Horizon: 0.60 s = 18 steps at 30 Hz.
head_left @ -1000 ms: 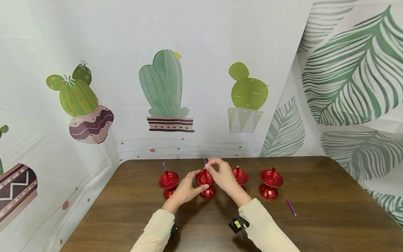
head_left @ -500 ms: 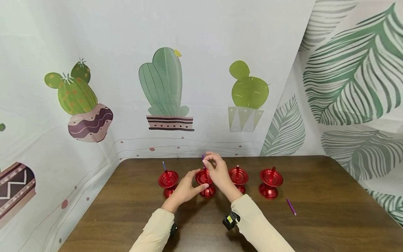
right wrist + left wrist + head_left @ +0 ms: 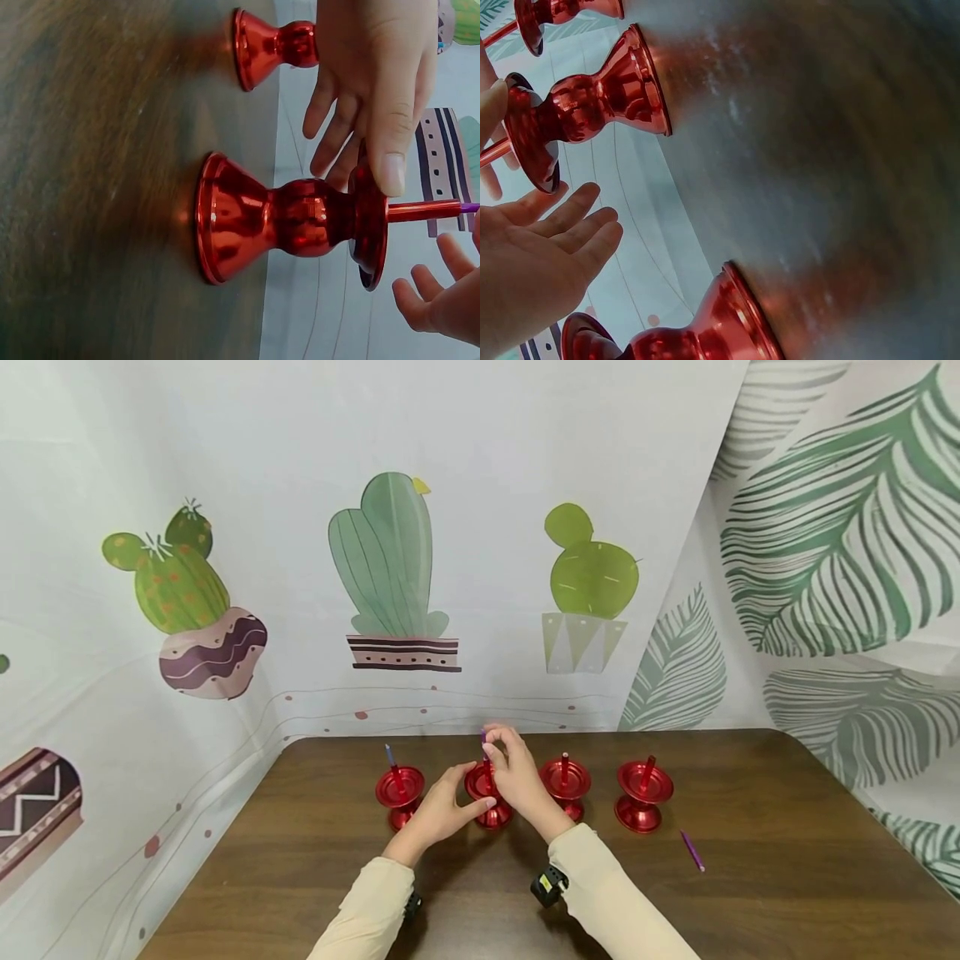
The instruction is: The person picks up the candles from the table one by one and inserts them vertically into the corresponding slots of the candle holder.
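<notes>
One purple stick, right edge of right-wrist view, pinched in right grip at red tube's tip; left grip half-curled round red holder's dish. Best keep stick in line, holder steady.

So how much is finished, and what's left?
Looks done: a blue candle stands in the leftmost red candle holder. In hand: the right hand pinches a purple candle at the second holder's tube. Probably left: the third holder and fourth holder show no candle; another purple candle lies ready.
</notes>
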Tool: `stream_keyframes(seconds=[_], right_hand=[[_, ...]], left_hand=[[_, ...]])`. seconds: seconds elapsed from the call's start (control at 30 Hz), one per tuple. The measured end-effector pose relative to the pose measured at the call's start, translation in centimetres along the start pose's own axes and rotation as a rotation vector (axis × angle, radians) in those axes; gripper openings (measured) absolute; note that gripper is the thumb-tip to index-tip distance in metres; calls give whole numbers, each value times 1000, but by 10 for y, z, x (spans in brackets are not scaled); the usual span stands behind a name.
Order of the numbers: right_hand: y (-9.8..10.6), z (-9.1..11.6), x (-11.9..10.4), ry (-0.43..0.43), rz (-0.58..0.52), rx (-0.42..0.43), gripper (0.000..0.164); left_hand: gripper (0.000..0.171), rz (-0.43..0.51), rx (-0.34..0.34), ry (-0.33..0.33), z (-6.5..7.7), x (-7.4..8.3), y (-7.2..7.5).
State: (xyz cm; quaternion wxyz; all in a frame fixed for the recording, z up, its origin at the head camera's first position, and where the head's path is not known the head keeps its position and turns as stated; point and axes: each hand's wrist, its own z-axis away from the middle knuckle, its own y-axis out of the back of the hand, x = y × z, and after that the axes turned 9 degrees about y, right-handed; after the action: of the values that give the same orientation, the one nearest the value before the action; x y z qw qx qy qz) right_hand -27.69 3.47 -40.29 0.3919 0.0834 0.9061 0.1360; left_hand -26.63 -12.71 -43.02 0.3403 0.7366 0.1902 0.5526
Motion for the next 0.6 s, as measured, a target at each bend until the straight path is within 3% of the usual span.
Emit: stream_keyframes(seconds=[0.13,0.4,0.6], right_hand=[[1,1,1,48,78,-16,6],[0,2,2,112,195,-43,12],[4,1,-3,61,259,-90,10]], left_hand=[[70,-1,6,3,0,0,-1],[70,5,18,-2,1,-1,-2],[71,19,13,12,1,2,-2]])
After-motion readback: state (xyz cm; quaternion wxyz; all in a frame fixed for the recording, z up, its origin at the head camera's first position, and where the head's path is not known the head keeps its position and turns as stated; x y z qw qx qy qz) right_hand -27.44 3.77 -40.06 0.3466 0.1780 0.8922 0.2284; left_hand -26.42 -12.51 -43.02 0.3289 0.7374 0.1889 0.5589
